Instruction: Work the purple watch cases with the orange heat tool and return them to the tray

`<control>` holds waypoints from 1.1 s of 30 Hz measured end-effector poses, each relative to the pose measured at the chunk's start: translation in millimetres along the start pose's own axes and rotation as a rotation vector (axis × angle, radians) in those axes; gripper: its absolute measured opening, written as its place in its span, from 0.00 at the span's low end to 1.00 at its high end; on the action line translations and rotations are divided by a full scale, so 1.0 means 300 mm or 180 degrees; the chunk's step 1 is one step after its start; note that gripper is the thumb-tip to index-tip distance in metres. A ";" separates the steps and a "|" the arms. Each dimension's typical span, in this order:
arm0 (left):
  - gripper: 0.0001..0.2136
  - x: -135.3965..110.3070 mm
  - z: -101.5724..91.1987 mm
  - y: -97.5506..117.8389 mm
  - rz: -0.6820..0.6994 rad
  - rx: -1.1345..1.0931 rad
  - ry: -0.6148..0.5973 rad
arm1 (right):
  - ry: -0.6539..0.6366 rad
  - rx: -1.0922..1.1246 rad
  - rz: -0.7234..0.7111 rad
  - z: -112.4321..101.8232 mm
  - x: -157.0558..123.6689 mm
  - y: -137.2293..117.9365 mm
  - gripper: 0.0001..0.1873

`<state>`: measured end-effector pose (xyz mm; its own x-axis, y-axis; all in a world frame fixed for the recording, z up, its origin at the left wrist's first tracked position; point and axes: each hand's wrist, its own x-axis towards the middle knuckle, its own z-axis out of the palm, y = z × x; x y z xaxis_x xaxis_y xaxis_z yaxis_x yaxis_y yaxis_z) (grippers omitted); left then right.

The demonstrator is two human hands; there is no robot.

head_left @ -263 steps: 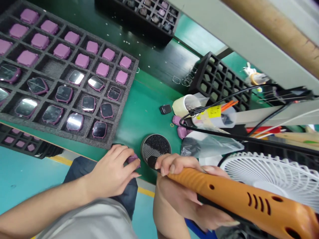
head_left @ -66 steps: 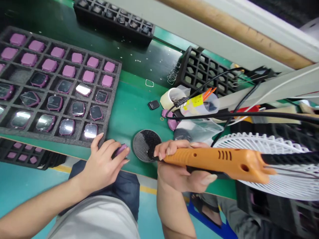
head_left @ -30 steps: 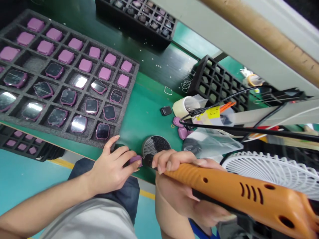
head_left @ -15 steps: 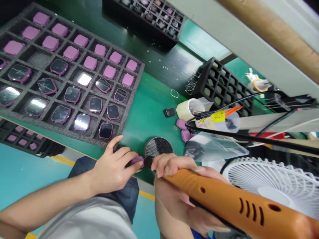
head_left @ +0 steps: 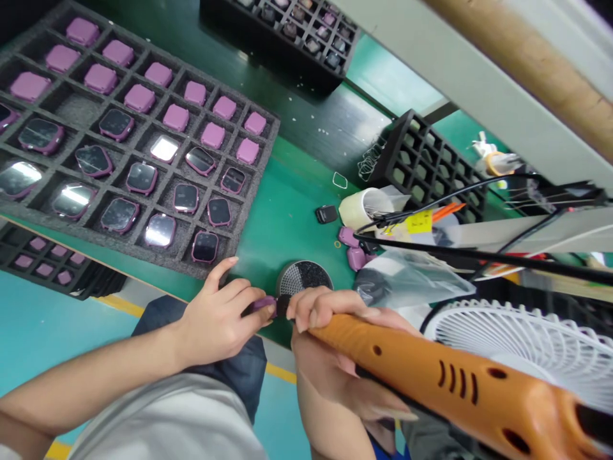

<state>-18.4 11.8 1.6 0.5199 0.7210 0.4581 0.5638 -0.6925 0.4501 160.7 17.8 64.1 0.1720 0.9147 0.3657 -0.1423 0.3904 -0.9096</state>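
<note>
My left hand pinches a purple smartwatch case between thumb and fingers near the bench's front edge. My right hand wraps around an orange handheld power tool with vent slots. Its dark tip meets the right side of the watch case, partly covered by my right fingers. Just behind them stands a round dish, half perforated grey, half filled with something black and grainy. To the left lies a grey foam tray of purple smartwatches, some showing dark screens, others purple faces.
A black compartment box, a white cup and a plastic bag stand at the right. Loose purple watch parts lie beside the bag. Black cables cross above them; a white fan sits at the right front.
The orange tool and my right hand have shifted slightly left and up, with the tool's rear end swinging lower. My left hand keeps its pinch on the watch case, almost unmoved.
</note>
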 end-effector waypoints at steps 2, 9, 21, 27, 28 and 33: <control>0.05 0.001 -0.001 -0.002 0.0004 0.0032 0.0015 | 0.0102 0.0102 -0.0071 -0.019 0.012 0.000 0.29; 0.16 0.001 -0.022 -0.004 0.0201 0.0120 -0.0358 | 0.0692 0.0102 -0.0524 -0.114 0.063 0.010 0.28; 0.13 0.000 -0.023 -0.002 0.0180 0.0063 -0.0467 | 0.0901 0.0069 -0.0431 -0.123 0.065 0.035 0.26; 0.09 -0.008 -0.016 -0.002 0.0155 0.0050 -0.0332 | 0.0993 0.0059 -0.0420 -0.107 0.077 0.055 0.27; 0.09 -0.008 -0.014 -0.001 0.0150 0.0059 -0.0308 | 0.1005 0.0056 -0.0421 -0.104 0.078 0.058 0.27; 0.09 -0.005 -0.011 0.001 0.0151 0.0087 -0.0255 | 0.0999 0.0026 -0.0389 -0.101 0.079 0.060 0.27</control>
<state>-21.2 10.3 3.5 0.5955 0.6879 0.4150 0.5542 -0.7257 0.4078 191.7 43.4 50.3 0.4798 0.7848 0.3923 -0.1096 0.4973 -0.8606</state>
